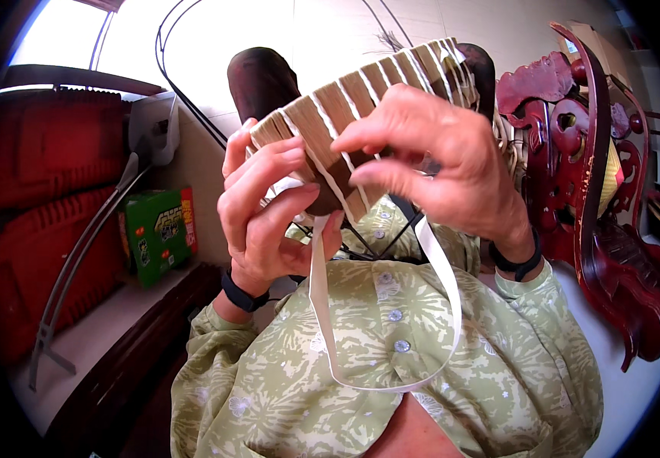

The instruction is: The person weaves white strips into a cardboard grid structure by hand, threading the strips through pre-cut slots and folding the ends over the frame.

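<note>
A brown block-shaped piece (313,136), ridged along its side and wrapped with several white cords, is held tilted in front of my chest. My left hand (269,198) grips its near left end, with the fingers bent over the edge. A flat white strap (325,305) hangs in a loop from that end down over my shirt. My right hand (437,156) is over the middle of the piece. Its thumb and index finger curl around one white cord (348,161), their tips slightly apart, and the other fingers are folded in.
A carved dark red wooden chair (591,191) stands to the right. On the left are red plastic cases (59,145), a green box (154,235) and a curved metal piece (78,294). Dark cables (185,103) run across the pale tiled floor (330,30).
</note>
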